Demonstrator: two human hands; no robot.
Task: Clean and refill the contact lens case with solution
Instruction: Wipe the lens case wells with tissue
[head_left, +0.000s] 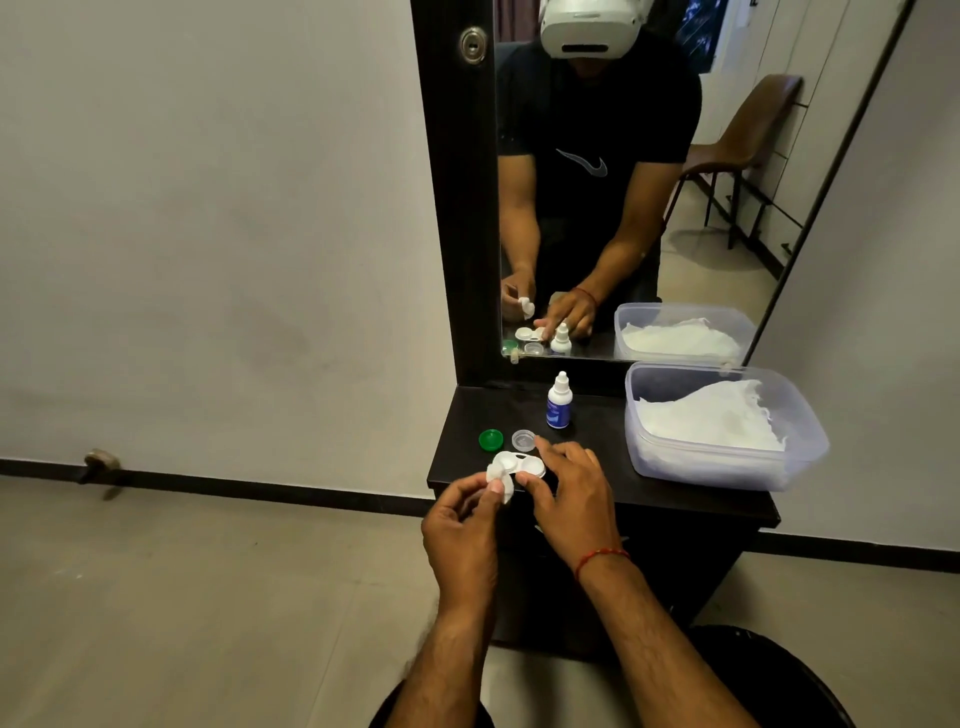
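Case (521, 464) uncapped at table front, lower centre of frame; wiping in hand.
Case lies on the dark table (597, 415) near its front edge, with 2 wells exposed. The green cap (490, 439) and clear cap (523, 439) sit just behind it, and the bottle (559, 402) stands further back with its top on. Left hand (462, 525) has thumb and fingertips clamped on a tissue wad (500, 479), which touches the left well. Right hand (569, 499) brackets the right well, thumb in front and fingers spread behind, in what appears a light pinch. Assessment: keep the right hand steady so the case cannot skid off the edge. Twist the wad round the well floor and wall, then do the second well with a dry part. The tub (727, 470) at right centre holds spare tissue. Wipe the 2 caps before refilling.
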